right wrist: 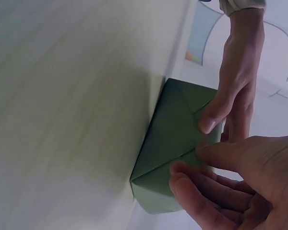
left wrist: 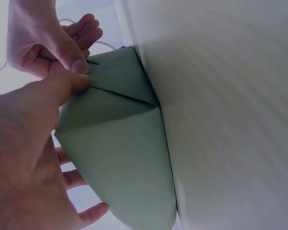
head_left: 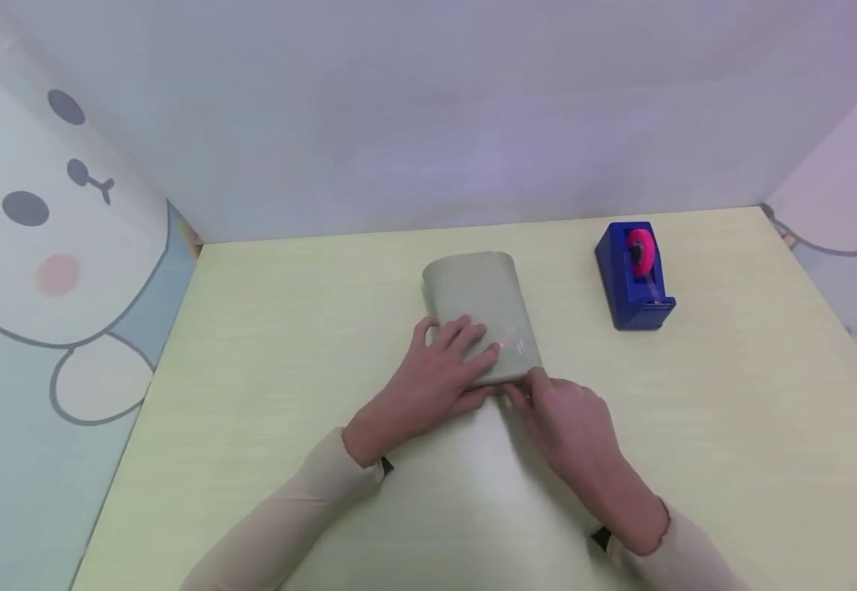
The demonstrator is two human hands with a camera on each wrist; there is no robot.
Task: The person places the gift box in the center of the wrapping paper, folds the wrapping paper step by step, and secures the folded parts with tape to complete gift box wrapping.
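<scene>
A parcel wrapped in plain grey-green paper lies on the table, its folded end toward the person. My left hand holds it with fingers spread over the top and the thumb against that end. In the left wrist view, this thumb presses near a diagonal paper fold. At the end's right corner is my right hand, fingers curled, with thumb and fingertips at the flap. The right wrist view shows the right thumb at the fold seam, close to the left thumb. Whatever the paper covers is hidden.
Back right on the pale wooden table stands a blue tape dispenser with a pink-cored roll. A plain pale wall rises behind the table. Cartoon-printed panels flank it at left and right.
</scene>
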